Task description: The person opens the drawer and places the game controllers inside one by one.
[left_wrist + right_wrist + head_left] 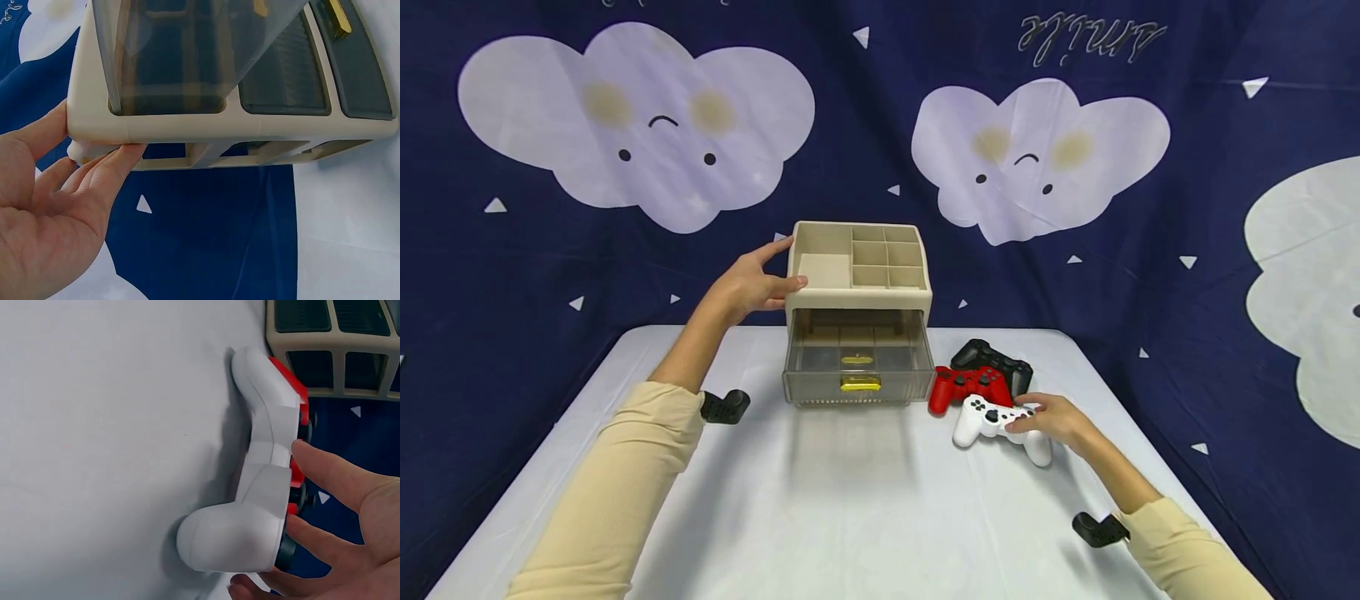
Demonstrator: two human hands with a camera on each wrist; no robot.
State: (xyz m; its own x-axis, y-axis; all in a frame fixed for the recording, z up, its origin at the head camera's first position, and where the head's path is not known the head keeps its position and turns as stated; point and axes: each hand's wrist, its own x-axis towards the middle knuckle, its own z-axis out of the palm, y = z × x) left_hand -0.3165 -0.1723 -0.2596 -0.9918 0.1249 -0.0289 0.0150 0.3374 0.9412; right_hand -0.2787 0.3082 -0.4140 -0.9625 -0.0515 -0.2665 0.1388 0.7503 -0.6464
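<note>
While right hand (1054,418) touches controller (989,417), backdrop (865,125) reads “smile”.

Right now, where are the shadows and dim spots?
Head view: a soft shadow on the white table in front of the drawer organizer; left wrist view: dim interiors behind its smoky drawer fronts; right wrist view: a shadow beside the white controller.

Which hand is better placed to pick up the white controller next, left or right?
The right hand, most likely: it is at the white controller, seemingly touching it, while the left hand holds the drawer organizer, farther away.
</note>
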